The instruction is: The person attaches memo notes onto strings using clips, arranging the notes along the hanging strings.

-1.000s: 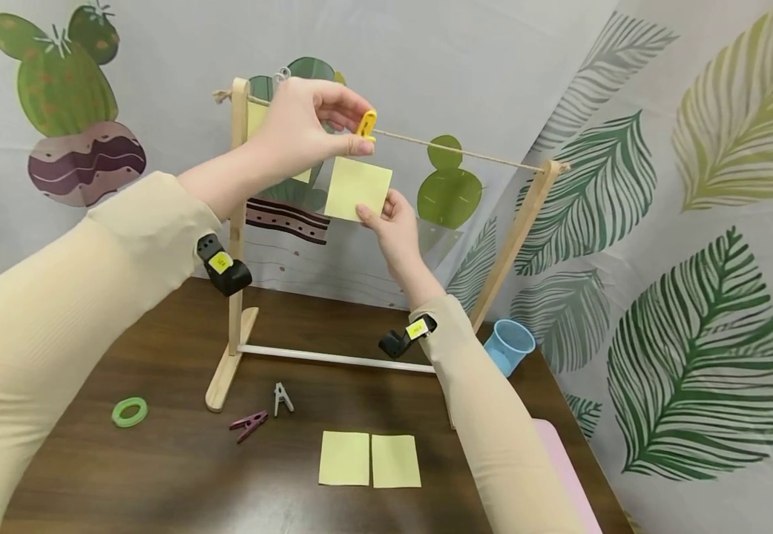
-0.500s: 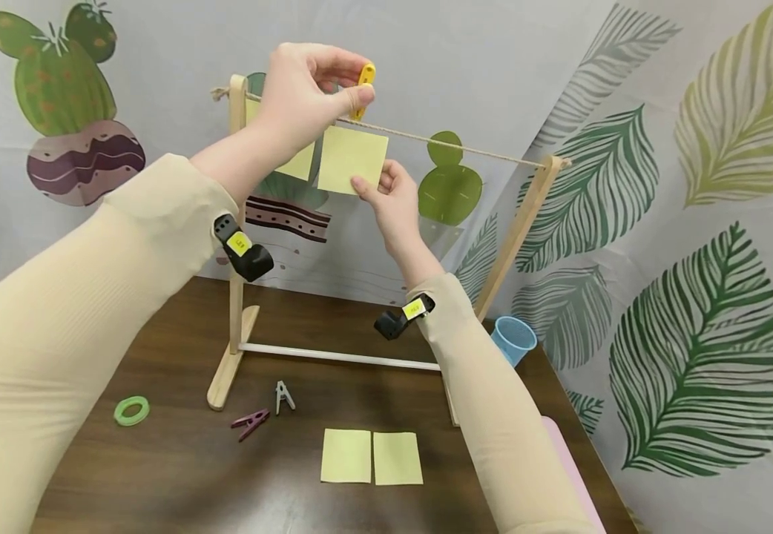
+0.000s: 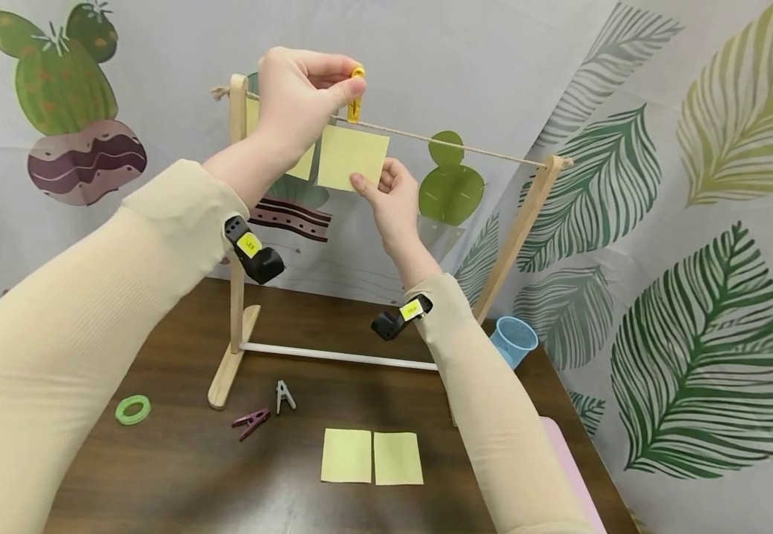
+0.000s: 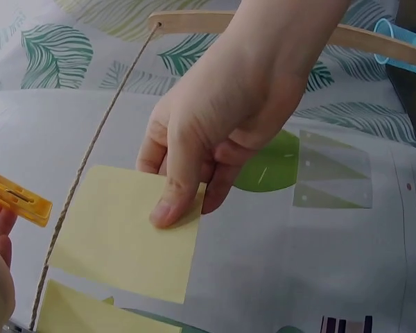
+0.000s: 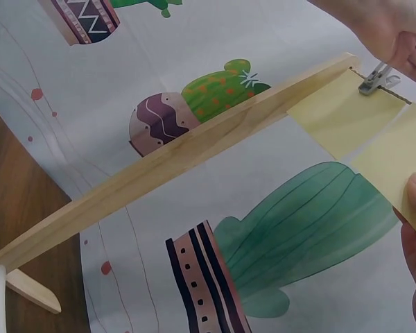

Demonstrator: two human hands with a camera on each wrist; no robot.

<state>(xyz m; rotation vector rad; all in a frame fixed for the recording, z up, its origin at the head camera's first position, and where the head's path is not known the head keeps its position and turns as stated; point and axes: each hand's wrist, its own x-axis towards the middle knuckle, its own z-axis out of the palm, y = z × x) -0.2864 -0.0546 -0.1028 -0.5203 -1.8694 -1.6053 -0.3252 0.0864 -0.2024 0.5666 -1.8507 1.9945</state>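
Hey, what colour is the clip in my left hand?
The clip is orangey yellow, showing best in the left wrist view.

left hand [image 3: 301,93] raised, pinching; right hand [image 3: 396,202] lower, also pinching.

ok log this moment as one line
left hand: pinches yellow clothespin; right hand: holds yellow note near rope; note: not yet clipped
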